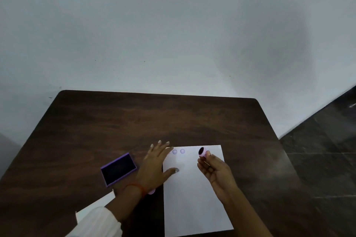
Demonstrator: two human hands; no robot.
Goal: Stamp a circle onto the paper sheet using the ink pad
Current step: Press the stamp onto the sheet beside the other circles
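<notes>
Two purple circles (178,151) are already sitting along the top edge of the paper sheet (194,194), low in the frame just right of centre, and you are holding things to add another beside them. Your left hand (154,161) is lying flat and released, fingers spread over the sheet's upper left corner, most likely pinning it to the bench (146,121). Your right hand (215,171) is clenching its grip on the pink stamp (202,152), hovering it above the sheet's upper right with the dark inked face tilted toward the camera, not yet touching paper. To the left, the ink pad (118,169) is lying open and untouched.
</notes>
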